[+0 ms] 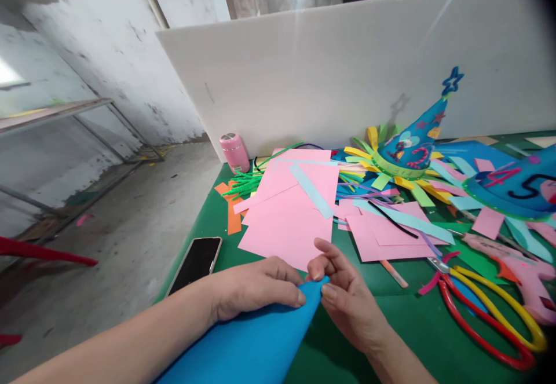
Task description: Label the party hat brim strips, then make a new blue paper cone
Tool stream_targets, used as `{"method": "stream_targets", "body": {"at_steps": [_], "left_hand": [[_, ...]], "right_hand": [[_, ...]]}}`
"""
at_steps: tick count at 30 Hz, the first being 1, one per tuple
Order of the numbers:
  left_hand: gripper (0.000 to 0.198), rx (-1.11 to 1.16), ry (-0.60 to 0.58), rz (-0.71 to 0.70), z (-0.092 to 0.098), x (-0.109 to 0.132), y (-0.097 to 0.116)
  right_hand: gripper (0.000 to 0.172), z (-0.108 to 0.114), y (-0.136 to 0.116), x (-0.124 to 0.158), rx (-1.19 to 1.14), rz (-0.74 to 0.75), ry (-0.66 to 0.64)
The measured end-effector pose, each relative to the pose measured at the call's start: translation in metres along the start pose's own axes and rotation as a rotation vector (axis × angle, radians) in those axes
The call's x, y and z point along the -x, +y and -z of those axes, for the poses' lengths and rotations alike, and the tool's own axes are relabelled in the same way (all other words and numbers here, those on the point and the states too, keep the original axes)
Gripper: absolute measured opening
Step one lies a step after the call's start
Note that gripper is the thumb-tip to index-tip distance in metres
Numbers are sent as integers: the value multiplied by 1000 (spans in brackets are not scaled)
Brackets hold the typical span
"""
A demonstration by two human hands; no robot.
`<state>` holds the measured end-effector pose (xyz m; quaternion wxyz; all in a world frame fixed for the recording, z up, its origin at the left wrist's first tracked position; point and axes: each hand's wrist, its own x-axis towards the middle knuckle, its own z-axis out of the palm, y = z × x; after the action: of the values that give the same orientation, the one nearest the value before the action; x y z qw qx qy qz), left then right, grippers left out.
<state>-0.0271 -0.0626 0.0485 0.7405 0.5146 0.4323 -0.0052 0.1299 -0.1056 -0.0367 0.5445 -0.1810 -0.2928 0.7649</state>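
Where the hands meet, lower centre of frame: blue paper cone (256, 346), rolled, likely light, pliable, crease-prone; left hand (256, 288) curled over it; right hand (347, 300) pinching its tip; best gripped near the tip.

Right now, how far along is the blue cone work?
Done: one decorated blue hat stands behind the pink sheets. In hand: the left hand and right hand pinch the tip of a rolled blue sheet. Left: it bears no decoration; the glue gun and scissors lie untouched.
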Motion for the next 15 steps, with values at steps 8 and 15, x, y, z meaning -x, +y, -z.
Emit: {"method": "stream_targets", "body": {"at_steps": [8,15], "left_hand": [[17,-12,18,8,0,-1,-2],[20,-111,60,56,-2,-2,0]], "right_hand": [[51,2,2,-3,-16,-18,9],[45,2,-7,-4,175,-17,26]]}}
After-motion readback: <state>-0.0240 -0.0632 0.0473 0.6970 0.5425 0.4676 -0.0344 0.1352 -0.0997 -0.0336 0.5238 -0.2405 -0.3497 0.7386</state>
